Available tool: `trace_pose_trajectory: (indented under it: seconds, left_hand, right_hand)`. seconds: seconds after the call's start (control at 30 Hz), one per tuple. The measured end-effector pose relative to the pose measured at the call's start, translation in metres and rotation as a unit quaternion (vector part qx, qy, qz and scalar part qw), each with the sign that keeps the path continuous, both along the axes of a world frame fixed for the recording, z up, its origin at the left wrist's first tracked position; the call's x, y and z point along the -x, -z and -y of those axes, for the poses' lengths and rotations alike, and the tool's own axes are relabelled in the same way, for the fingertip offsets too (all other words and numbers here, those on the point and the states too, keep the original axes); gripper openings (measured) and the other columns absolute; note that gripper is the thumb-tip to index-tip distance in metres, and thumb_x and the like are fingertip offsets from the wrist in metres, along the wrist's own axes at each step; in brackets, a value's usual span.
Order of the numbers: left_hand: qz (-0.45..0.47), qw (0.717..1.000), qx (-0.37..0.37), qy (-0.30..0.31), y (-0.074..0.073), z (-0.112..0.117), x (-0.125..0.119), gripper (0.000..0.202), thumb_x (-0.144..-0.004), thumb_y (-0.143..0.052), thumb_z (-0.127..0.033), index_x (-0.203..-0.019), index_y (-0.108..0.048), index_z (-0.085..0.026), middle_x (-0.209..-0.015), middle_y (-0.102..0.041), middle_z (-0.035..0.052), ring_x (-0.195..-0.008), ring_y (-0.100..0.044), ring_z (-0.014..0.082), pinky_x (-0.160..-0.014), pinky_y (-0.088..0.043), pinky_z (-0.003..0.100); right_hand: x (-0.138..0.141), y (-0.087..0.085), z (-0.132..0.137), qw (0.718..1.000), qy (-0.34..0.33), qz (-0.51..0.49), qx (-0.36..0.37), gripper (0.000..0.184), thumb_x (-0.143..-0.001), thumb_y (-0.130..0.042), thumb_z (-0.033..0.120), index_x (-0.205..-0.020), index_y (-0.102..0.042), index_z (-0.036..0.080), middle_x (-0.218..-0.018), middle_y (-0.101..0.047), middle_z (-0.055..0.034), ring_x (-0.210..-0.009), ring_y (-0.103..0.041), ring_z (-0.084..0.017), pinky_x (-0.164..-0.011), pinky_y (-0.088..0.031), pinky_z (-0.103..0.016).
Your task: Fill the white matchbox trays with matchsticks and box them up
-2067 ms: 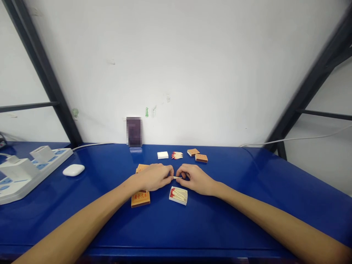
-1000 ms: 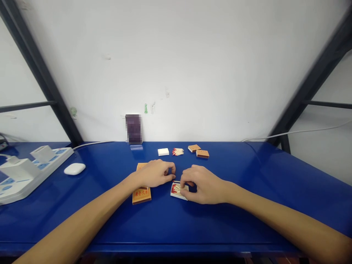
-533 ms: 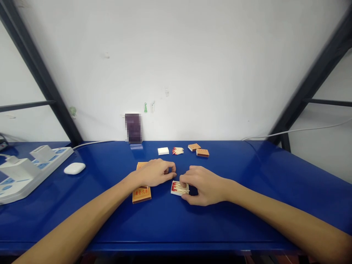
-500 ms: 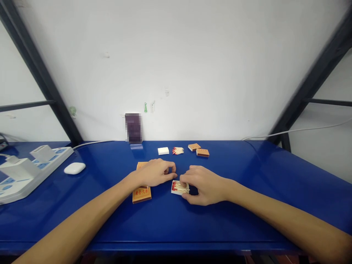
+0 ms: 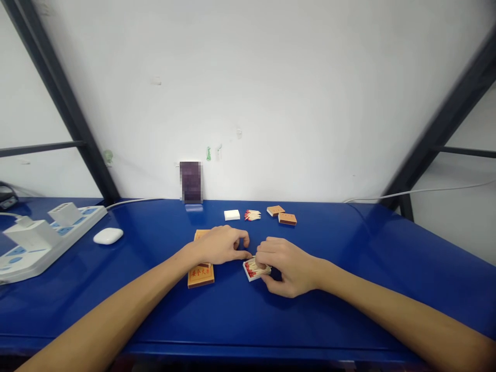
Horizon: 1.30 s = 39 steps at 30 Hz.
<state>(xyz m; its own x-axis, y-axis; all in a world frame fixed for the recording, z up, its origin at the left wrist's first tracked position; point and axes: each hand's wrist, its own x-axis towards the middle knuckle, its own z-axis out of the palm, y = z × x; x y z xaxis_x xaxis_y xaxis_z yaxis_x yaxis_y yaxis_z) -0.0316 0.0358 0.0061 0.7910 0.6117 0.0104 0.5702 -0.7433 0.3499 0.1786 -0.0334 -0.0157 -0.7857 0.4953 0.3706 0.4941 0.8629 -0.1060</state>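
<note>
A white matchbox tray (image 5: 252, 279) filled with red-headed matches (image 5: 252, 268) rests on the blue table, turned at a slight angle. My right hand (image 5: 289, 266) grips it, with fingertips down on the matches and the thumb at the near right side. My left hand (image 5: 222, 245) is at its far left corner, index finger bent and thumb stretched toward the tray, a gap between them. Whether that thumb touches the tray I cannot tell. Orange matchboxes lie under and beside my left wrist; the nearest matchbox (image 5: 200, 277) shows red characters, while the others are partly hidden.
Farther back are a white box (image 5: 232, 215), a pile of loose matches (image 5: 253, 215) and two brown matchboxes (image 5: 287, 219). A dark pixelated object (image 5: 191, 182) leans on the wall. At left lie a white rounded case (image 5: 108, 236) and a power strip (image 5: 83, 235) with plugs.
The tray has turned a little, its far left corner now nearer my left thumb. My right hand has shifted slightly with it. The whole view has moved a bit.
</note>
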Motion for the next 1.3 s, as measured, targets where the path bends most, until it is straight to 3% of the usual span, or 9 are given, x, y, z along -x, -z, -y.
trace_pose_trajectory:
  seconds: [0.2, 0.4, 0.73, 1.3]
  left_hand:
    - [-0.005, 1.0, -0.026, 0.011, 0.0014, 0.0012, 0.0014, 0.01, -0.09, -0.052, -0.03, -0.09, -0.06, -0.023, -0.07, -0.062, -0.0038, -0.062, -0.055, 0.0136, -0.056, -0.032, 0.026]
    - [-0.01, 1.0, -0.028, 0.006, 0.0008, 0.0016, 0.0014, 0.013, -0.089, -0.053, -0.035, -0.086, -0.057, -0.023, -0.068, -0.061, -0.004, -0.061, -0.055, 0.0142, -0.054, -0.031, 0.026]
    - [-0.026, 0.999, -0.024, -0.003, -0.0008, 0.0025, -0.0004, 0.009, -0.087, -0.051, -0.026, -0.086, -0.059, -0.022, -0.071, -0.064, -0.0018, -0.063, -0.057, 0.0149, -0.056, -0.033, 0.026]
    - [-0.027, 0.998, -0.053, 0.004, 0.0019, 0.0016, 0.0004, 0.011, -0.089, -0.047, -0.025, -0.084, -0.057, -0.022, -0.07, -0.065, -0.0019, -0.062, -0.056, 0.0153, -0.055, -0.031, 0.026]
  right_hand:
    - [0.0008, 0.0031, -0.0018, 1.0, 0.001, 0.009, 0.003, 0.009, -0.072, -0.049, 0.015, -0.071, -0.042, 0.021, -0.066, -0.048, 0.0007, -0.061, -0.038, -0.014, -0.064, -0.032, -0.029]
    - [0.001, 0.0053, -0.0026, 1.0, 0.001, 0.0, 0.01, 0.007, -0.073, -0.048, 0.014, -0.071, -0.045, 0.02, -0.065, -0.05, 0.0002, -0.061, -0.04, -0.014, -0.065, -0.033, -0.029]
    - [0.0003, 0.0035, -0.0035, 0.998, 0.028, 0.004, 0.06, 0.009, -0.076, -0.052, 0.013, -0.071, -0.049, 0.02, -0.064, -0.055, 0.0014, -0.059, -0.045, -0.014, -0.067, -0.037, -0.029]
    - [0.0026, 0.0009, -0.0014, 0.993, 0.041, -0.034, 0.105, 0.008, -0.081, -0.053, 0.013, -0.077, -0.053, 0.02, -0.058, -0.049, 0.0052, -0.055, -0.042, -0.011, -0.061, -0.035, -0.024]
